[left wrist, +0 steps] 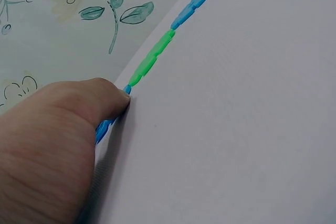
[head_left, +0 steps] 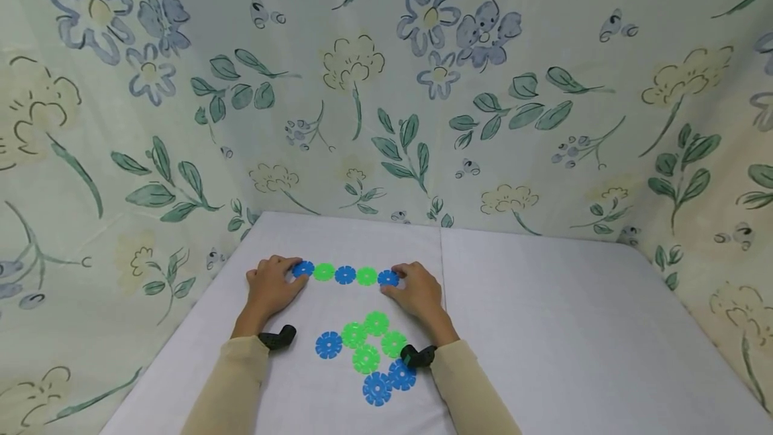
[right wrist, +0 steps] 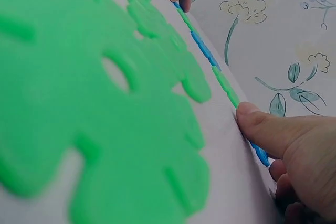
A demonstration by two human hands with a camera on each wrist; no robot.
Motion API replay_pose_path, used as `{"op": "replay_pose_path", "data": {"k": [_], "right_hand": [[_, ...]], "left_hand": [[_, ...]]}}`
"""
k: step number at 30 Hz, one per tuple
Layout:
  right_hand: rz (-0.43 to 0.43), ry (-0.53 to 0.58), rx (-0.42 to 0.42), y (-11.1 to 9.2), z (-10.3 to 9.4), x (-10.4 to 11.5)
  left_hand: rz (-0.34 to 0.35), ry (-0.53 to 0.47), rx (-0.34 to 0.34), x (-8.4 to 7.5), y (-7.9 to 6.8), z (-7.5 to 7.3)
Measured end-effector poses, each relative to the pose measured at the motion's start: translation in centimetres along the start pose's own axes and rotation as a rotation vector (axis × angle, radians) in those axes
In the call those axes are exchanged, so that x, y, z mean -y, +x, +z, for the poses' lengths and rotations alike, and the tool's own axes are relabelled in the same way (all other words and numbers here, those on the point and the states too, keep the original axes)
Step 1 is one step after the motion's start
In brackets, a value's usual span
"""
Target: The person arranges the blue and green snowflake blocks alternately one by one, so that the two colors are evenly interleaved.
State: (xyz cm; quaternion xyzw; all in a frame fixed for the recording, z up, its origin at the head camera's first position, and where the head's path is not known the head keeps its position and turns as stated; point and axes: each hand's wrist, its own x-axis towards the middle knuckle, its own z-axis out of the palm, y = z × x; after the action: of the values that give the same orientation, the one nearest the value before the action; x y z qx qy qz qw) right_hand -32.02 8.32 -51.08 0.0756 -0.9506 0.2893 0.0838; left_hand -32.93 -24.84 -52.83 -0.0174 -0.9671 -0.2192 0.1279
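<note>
A row of alternating blue and green slotted snowflake discs lies flat across the white table. Its left end is a blue snowflake disc, which my left hand pinches between thumb and fingers. At the other end my right hand holds another blue disc by its edge. Between them are a green disc, a middle blue disc and a second green disc. From the left wrist view, my thumb hides part of the left disc. Whether neighbouring discs interlock cannot be told.
Nearer me lie several loose green discs, a separate blue disc and two blue discs beside my right wrist. Floral curtain hangs behind the white table. A seam runs down the tabletop right of my right hand.
</note>
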Motion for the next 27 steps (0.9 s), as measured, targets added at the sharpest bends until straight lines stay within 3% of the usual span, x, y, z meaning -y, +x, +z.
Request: {"op": "replay_pose_path", "data": {"k": [5,13,27], "right_hand": [[0.013,0.065,0.021,0.3,-0.2,-0.7],[0.008,0.385,0.072,0.9,-2.4,-1.2],[-0.095,0.375,0.072,-0.2,-7.6,1.5]], "left_hand": [[0.008,-0.006,-0.015,-0.2,0.0,0.0],[0.006,-0.006,-0.019,-0.3,0.0,-0.1],[0.000,0.010,-0.008,-0.2,-0.2,-0.2]]}}
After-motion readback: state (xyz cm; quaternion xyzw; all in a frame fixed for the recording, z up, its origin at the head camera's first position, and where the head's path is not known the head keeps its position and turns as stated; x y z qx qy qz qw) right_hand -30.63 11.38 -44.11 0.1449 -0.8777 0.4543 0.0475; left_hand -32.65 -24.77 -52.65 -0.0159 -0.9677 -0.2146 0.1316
